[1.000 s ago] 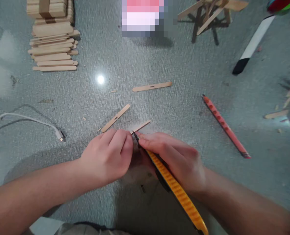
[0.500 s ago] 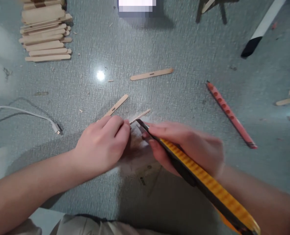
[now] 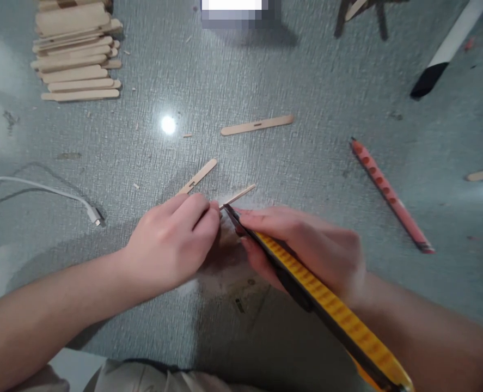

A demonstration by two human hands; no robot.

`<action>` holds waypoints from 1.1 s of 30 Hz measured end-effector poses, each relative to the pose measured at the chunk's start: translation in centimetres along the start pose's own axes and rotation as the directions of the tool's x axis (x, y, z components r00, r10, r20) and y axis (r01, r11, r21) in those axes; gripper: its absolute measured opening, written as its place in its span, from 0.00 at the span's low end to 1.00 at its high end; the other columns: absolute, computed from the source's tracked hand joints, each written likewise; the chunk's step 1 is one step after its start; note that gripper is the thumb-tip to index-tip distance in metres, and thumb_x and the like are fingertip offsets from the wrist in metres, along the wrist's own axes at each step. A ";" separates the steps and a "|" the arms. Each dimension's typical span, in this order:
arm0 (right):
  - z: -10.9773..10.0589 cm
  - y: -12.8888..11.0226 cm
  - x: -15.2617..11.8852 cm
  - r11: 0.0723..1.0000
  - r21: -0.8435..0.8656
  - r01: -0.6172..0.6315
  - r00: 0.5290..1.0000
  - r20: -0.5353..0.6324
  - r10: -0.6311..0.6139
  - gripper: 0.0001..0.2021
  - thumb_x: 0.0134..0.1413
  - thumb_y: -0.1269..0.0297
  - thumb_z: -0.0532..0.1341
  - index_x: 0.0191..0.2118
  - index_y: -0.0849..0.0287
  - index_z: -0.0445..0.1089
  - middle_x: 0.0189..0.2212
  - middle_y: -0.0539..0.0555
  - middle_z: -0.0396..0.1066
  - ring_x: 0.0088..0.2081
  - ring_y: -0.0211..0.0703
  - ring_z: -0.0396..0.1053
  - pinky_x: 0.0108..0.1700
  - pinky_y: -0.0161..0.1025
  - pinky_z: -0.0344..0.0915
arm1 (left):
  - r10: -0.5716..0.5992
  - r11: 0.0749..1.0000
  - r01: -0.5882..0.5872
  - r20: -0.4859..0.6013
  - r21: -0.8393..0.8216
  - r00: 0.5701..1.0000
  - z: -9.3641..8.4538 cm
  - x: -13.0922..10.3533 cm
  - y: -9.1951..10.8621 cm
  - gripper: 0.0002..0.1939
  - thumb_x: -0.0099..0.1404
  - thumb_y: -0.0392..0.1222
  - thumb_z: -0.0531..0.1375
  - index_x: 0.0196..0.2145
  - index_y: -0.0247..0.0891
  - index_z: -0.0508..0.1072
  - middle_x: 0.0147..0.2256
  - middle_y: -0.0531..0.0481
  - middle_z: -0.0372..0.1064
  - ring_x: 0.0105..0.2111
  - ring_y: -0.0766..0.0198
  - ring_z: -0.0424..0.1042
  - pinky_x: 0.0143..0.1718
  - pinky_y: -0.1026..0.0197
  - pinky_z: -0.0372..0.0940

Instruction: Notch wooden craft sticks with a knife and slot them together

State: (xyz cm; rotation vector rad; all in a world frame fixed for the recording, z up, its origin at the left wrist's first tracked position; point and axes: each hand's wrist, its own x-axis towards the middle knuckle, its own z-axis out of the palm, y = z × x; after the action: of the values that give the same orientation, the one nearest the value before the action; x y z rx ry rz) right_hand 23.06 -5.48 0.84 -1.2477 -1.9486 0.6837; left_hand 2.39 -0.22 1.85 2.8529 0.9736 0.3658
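Angles the left forearm (image 3: 57, 296) up from the lower left, ending in a left hand (image 3: 171, 237) with its back turned upward and knuckles bent. Slants the right forearm (image 3: 421, 326) in from the lower right, with the right hand (image 3: 306, 239) opposite, leaning toward the left fingertips. Holds a thin stick (image 3: 243, 193) in the closed fingers of the left hand, though with the tips hidden under the knuckles. Grips a yellow utility cutter (image 3: 326, 305) in the right hand, with digits pressed along both sides near the front.

Points the thin stick up and to the right, with its long axis on a shallow diagonal and a narrow face showing. Runs the cutter's long axis from the bottom right toward the upper left, across the line of the stick, with the dark blade (image 3: 231, 213) leading.

Shows the thin stick emerging from the left fingertips just above the tabletop (image 3: 315, 120), with its free end beyond the right fingertips. Sets the blade tip at the stick, just beside the left fingers; cannot tell how deep. Partly covers a notched stick (image 3: 202, 173) behind the left knuckles.
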 end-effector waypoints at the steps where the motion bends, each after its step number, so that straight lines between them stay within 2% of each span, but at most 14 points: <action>1: 0.0 0.0 0.0 1.000 0.000 0.006 1.000 0.000 -0.006 0.14 0.60 0.72 0.61 0.49 0.49 0.67 0.35 0.50 0.79 0.37 0.45 0.79 0.37 0.40 0.77 | 0.001 1.000 -0.001 -0.001 0.002 1.000 0.0 0.0 0.0 0.17 0.74 0.35 0.50 0.34 0.32 0.77 0.30 0.47 0.74 0.27 0.62 0.70 0.25 0.60 0.64; 4: 0.2 0.1 0.1 0.997 0.055 0.052 0.998 0.026 -0.054 0.10 0.60 0.75 0.61 0.44 0.52 0.68 0.33 0.49 0.78 0.35 0.42 0.78 0.38 0.39 0.75 | -0.007 1.000 0.007 0.005 0.003 1.000 0.1 0.0 0.1 0.17 0.73 0.35 0.50 0.33 0.33 0.77 0.30 0.47 0.74 0.27 0.62 0.70 0.24 0.60 0.63; 7: 0.3 0.2 0.4 0.988 0.138 0.069 0.993 0.081 -0.081 0.10 0.60 0.77 0.60 0.38 0.52 0.66 0.27 0.44 0.74 0.29 0.37 0.74 0.35 0.38 0.72 | -0.022 1.000 0.023 0.013 -0.017 1.000 0.3 -0.1 0.1 0.16 0.73 0.36 0.51 0.32 0.33 0.76 0.30 0.47 0.74 0.28 0.61 0.70 0.23 0.60 0.63; 10: 0.4 0.2 0.4 0.986 0.159 0.045 0.996 0.075 -0.058 0.11 0.60 0.78 0.60 0.42 0.52 0.67 0.26 0.44 0.72 0.28 0.37 0.73 0.33 0.38 0.72 | -0.027 0.999 0.028 0.022 -0.030 0.999 0.4 -0.1 0.1 0.16 0.73 0.35 0.51 0.31 0.34 0.75 0.30 0.47 0.74 0.27 0.61 0.70 0.23 0.60 0.62; 14: 0.5 0.1 0.1 0.993 0.119 -0.002 0.999 0.033 -0.002 0.14 0.61 0.75 0.61 0.49 0.52 0.67 0.30 0.48 0.76 0.33 0.41 0.76 0.36 0.40 0.75 | -0.058 0.997 0.060 0.039 -0.052 0.998 0.5 -0.1 0.1 0.16 0.72 0.35 0.52 0.29 0.35 0.74 0.29 0.48 0.73 0.28 0.62 0.69 0.26 0.60 0.62; 23: 0.5 0.2 -0.3 0.998 0.059 -0.018 0.998 0.058 0.014 0.10 0.62 0.73 0.61 0.43 0.49 0.69 0.32 0.47 0.79 0.37 0.43 0.79 0.38 0.41 0.77 | -0.065 0.995 0.067 0.040 -0.070 0.997 0.5 -0.1 0.1 0.16 0.72 0.33 0.50 0.29 0.35 0.74 0.29 0.48 0.72 0.29 0.63 0.68 0.27 0.60 0.61; 26: 0.7 0.3 -0.3 0.999 0.036 -0.007 0.999 0.034 0.006 0.11 0.61 0.72 0.61 0.46 0.49 0.69 0.34 0.48 0.79 0.38 0.44 0.79 0.38 0.42 0.78 | -0.075 0.994 0.078 0.044 -0.075 0.996 0.4 0.0 0.1 0.17 0.72 0.33 0.50 0.28 0.36 0.74 0.30 0.49 0.71 0.30 0.63 0.68 0.28 0.61 0.61; 30: 0.6 0.3 -0.3 1.000 0.015 0.007 1.000 0.002 -0.007 0.17 0.61 0.74 0.60 0.52 0.47 0.67 0.37 0.49 0.80 0.39 0.44 0.79 0.39 0.42 0.78 | -0.068 0.991 0.075 0.070 -0.108 0.995 0.2 0.1 0.0 0.14 0.70 0.33 0.52 0.30 0.35 0.75 0.31 0.48 0.72 0.29 0.63 0.67 0.27 0.60 0.59; 33: -0.1 0.1 -0.5 0.997 -0.068 0.035 0.999 -0.018 -0.036 0.18 0.59 0.74 0.61 0.52 0.49 0.68 0.36 0.49 0.81 0.38 0.46 0.80 0.38 0.41 0.79 | -0.054 0.992 0.063 0.082 -0.111 0.995 0.2 0.0 -0.1 0.13 0.70 0.32 0.53 0.32 0.34 0.75 0.31 0.48 0.73 0.28 0.63 0.67 0.27 0.60 0.60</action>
State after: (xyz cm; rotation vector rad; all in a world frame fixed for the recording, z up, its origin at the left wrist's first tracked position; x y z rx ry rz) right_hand 23.33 -5.95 0.72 -1.2526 -1.9883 0.5903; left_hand 2.43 -0.15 1.66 2.7087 0.9858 0.2911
